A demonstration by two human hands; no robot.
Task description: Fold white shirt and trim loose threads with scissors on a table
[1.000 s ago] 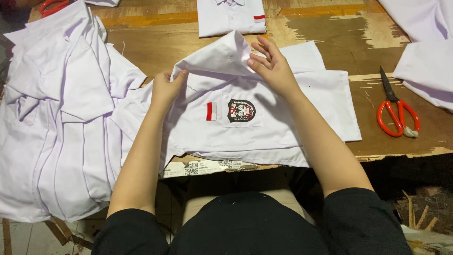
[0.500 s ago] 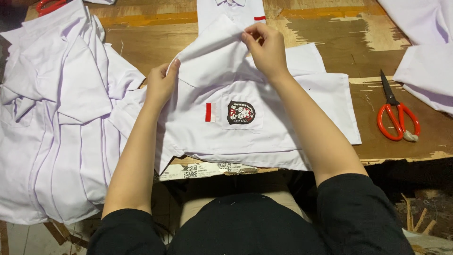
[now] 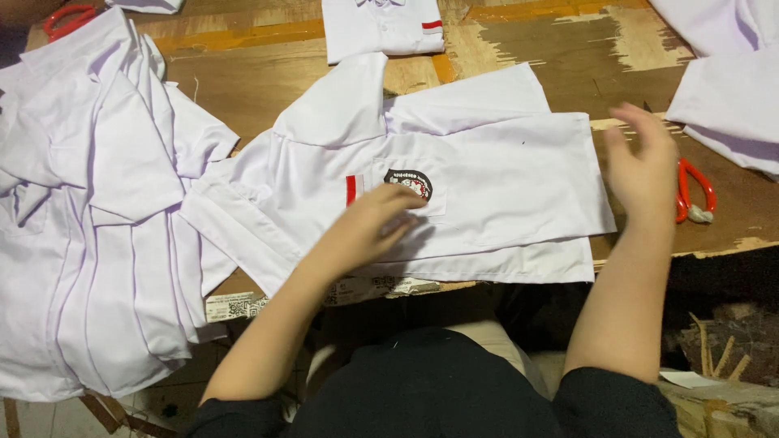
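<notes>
**While one hand presses, the other lifts away**

As we look down at the table (image 3: 268, 73), our left hand (image 3: 369, 227) lies flat on the white shirt (image 3: 487, 174), fingers spread and resting just near of its dark badge (image 3: 408, 183) and small red stripe (image 3: 350, 189). Our right hand (image 3: 645, 166) hangs open and blurred above the shirt's right edge, fingers loose, holding nothing; we cannot tell whether it touches the cloth. The shirt lies spread flat at the middle of the table, between our two hands, one sleeve folded up toward the far side. Just right of our right hand, partly hidden behind it, lie red scissors (image 3: 696, 191). At left a heap (image 3: 89, 203) of white shirts spills over the near edge. A folded shirt (image 3: 381, 28) sits at the far edge, and more white cloth (image 3: 726, 89) lies at far right.
</notes>
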